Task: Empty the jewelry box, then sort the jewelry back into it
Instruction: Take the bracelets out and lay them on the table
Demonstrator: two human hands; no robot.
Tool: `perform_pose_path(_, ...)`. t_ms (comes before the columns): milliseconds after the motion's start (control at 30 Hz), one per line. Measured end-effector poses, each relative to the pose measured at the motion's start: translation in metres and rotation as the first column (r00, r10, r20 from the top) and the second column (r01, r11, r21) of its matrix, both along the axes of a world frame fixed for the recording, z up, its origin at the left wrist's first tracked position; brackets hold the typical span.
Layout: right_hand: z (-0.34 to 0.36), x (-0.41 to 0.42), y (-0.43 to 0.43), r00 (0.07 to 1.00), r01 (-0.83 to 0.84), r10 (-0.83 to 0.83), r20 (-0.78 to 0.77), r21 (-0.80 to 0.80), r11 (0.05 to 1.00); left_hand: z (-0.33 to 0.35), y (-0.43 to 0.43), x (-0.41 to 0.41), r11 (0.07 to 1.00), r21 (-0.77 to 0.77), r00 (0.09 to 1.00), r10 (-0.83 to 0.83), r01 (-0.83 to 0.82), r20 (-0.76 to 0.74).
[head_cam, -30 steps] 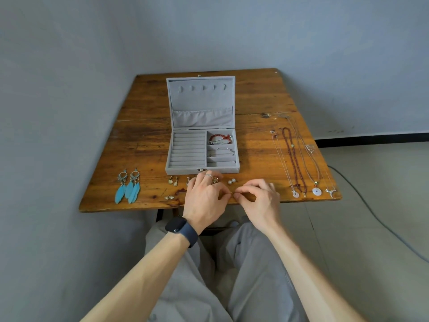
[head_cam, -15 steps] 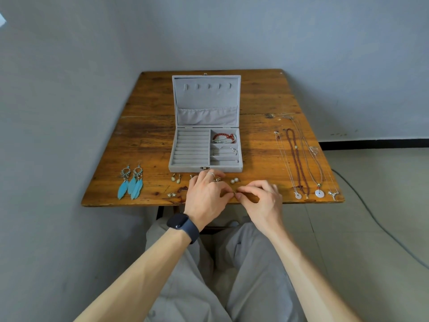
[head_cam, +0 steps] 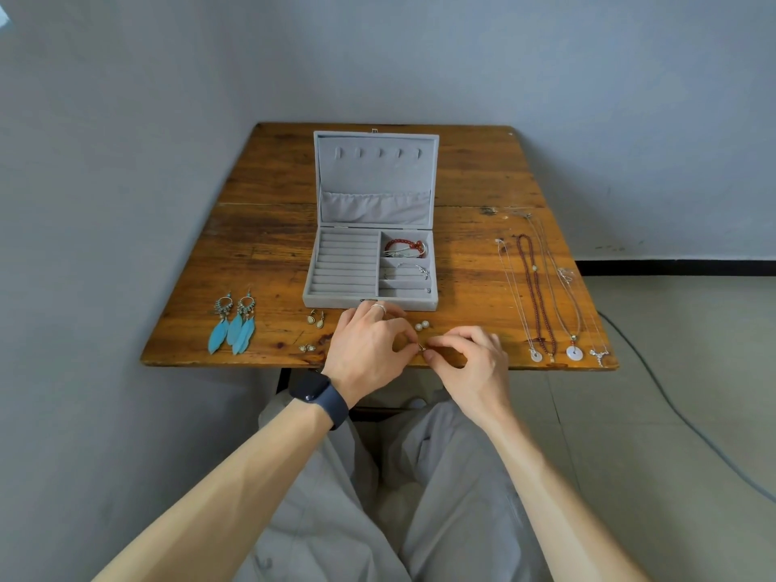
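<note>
Both hands are pinched in tight on one tiny metal piece (head_cam: 421, 348) at the near edge of the table (head_cam: 260, 245). The left hand (head_cam: 369, 350) and right hand (head_cam: 466, 363) meet fingertip to fingertip with fingers curled, and the piece is honestly too small to tell what it is. The left hand has a ring (head_cam: 378, 307) on it and a dark watch (head_cam: 320, 394) on the wrist. Just past the fingertips, around 12 o'clock, sits a pair of pearl studs (head_cam: 422, 325). Further out at 12 is the grey jewelry box (head_cam: 336, 302), lid up. A red bracelet (head_cam: 405, 247) is in its far right compartment, a silver bracelet (head_cam: 413, 270) is in the one below, and the ring rolls on the left look bare. Out toward 9 o'clock from the hands are small gold drop earrings (head_cam: 315, 319), some little studs (head_cam: 306, 348) nearer the edge, then the blue feather earrings (head_cam: 235, 325). Over at 3 o'clock the necklaces (head_cam: 537, 296) are laid out side by side in long lines.
</note>
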State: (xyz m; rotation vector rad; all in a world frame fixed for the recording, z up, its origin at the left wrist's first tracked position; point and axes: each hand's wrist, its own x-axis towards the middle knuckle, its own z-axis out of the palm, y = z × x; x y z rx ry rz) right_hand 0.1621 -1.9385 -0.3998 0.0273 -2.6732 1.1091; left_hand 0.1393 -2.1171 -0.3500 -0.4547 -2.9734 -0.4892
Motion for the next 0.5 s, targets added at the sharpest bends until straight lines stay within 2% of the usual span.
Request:
perform_pose_path(133, 0.014, 0.0, 0.009, 0.992, -0.029, 0.05, 0.115, -0.178, 0.984, 0.012, -0.016, -0.017, 0.995, 0.104, 0.995, 0.013, -0.002, -0.1)
perform_pose_path(200, 0.027, -0.007, 0.012, 0.991, -0.038, 0.065, 0.121, -0.215, 0.976, 0.017, -0.027, -0.036, 0.992, 0.123, 0.992, 0.054, -0.04, -0.113)
perform_pose_path(267, 0.041, -0.022, 0.012, 0.992, -0.055, 0.077, 0.104, -0.203, 0.978, 0.018, -0.035, -0.058, 0.991, 0.102, 0.992, 0.092, -0.084, -0.083)
perform_pose_path(367, 0.059, -0.057, 0.008, 0.99, -0.082, 0.099, 0.101, -0.153, 0.985, 0.017, -0.041, -0.09, 0.995, 0.034, 0.995, 0.095, -0.097, 0.041)
perform_pose_path(500, 0.073, -0.108, -0.007, 0.984, -0.133, 0.128, 0.125, 0.028, 0.991, 0.003, -0.041, -0.11, 0.993, -0.096, 0.977, 0.083, -0.065, 0.196)
